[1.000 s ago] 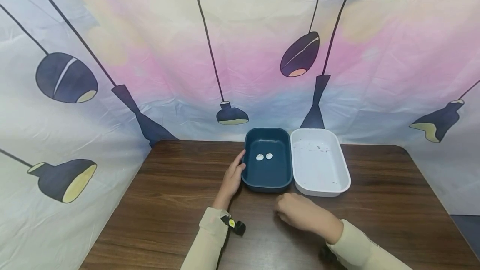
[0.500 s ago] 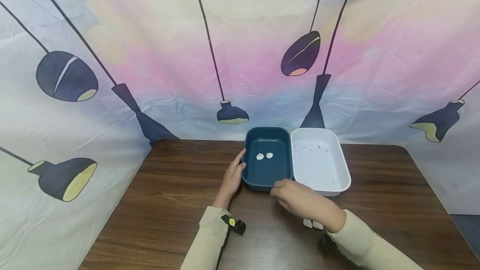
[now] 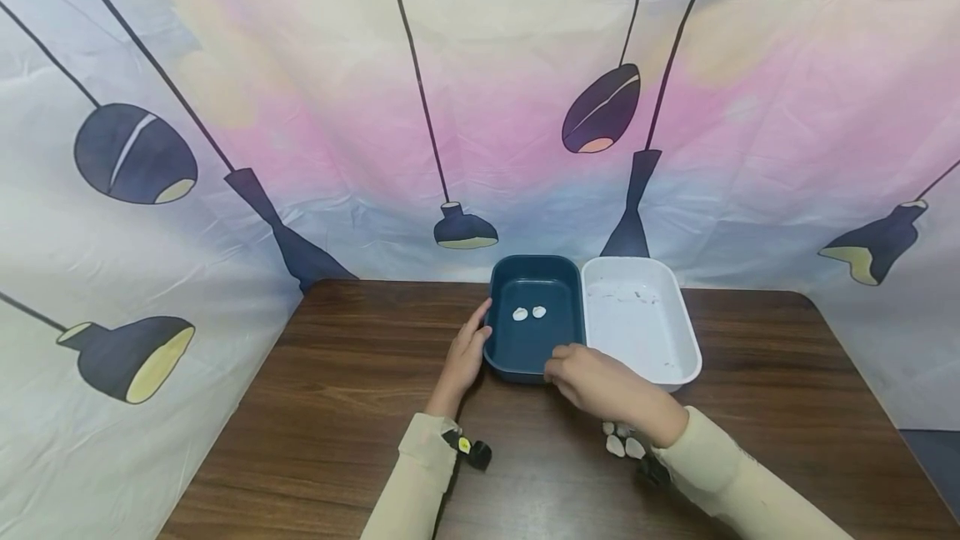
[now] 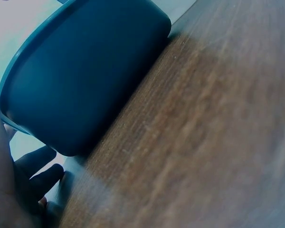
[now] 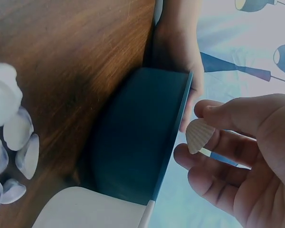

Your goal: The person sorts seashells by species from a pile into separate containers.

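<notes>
My right hand [image 3: 592, 377] is over the near right corner of the dark blue tray [image 3: 532, 348]. In the right wrist view its thumb and fingers pinch a ribbed, cream-coloured seashell [image 5: 199, 136] just above the tray's rim. Two small white shells [image 3: 520, 314] lie side by side on the tray's floor. Against the tray's left wall rests my left hand [image 3: 462, 357], its fingers extended along the side. The left wrist view has that hand [image 4: 7, 175] at the tray's end, below the rim.
A white tray [image 3: 645, 340] with small dark specks stands right beside the blue one. Several loose shells [image 3: 617, 445] lie on the wooden table [image 3: 337, 423] under my right forearm. A printed cloth [image 3: 337, 107] hangs behind the table.
My right hand has risen from the table in front of the trays to the blue tray's near edge. Loose shells beneath the forearm have come into sight. The left hand stays put.
</notes>
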A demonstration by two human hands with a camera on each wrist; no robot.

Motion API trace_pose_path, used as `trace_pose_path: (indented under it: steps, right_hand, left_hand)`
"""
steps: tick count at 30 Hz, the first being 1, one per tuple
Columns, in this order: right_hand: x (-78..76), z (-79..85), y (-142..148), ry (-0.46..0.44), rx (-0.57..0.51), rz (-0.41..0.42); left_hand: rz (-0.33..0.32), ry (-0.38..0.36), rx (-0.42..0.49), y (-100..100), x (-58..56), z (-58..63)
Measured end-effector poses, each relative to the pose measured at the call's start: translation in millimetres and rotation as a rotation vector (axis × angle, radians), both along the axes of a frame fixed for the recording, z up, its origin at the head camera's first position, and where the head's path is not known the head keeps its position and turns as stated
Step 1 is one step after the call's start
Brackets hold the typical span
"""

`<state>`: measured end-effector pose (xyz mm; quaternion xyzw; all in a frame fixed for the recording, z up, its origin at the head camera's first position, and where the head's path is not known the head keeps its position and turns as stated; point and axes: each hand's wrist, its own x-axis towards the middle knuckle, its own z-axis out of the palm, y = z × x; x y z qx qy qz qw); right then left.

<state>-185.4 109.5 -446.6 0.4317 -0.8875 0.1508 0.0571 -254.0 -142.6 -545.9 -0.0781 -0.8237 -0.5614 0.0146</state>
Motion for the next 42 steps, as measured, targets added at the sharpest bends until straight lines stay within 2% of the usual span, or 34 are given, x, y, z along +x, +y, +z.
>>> trace_pose_path:
  steps: [15, 26, 34, 42]
  right_hand:
    - [-23.9, -6.3, -6.2, -0.068, -0.008, -0.061]
    - [-40.6, -17.9, -20.5, -0.229, 0.062, -0.193]
    - [-46.5, -27.3, -24.6, -0.296, 0.111, -0.265]
    - [-52.5, -27.1, -33.7, -0.408, 0.2, -0.344]
  left_hand:
    - [-0.004, 0.011, 0.025, 1.0, -0.1, -1.4]
    - [0.0, -0.005, 0.016, 0.5, 0.6, -0.9]
    - [-0.003, -0.006, 0.034, 1.5, 2.2, -0.8]
    - [0.002, -0.006, 0.025, 1.2, 1.6, -0.7]
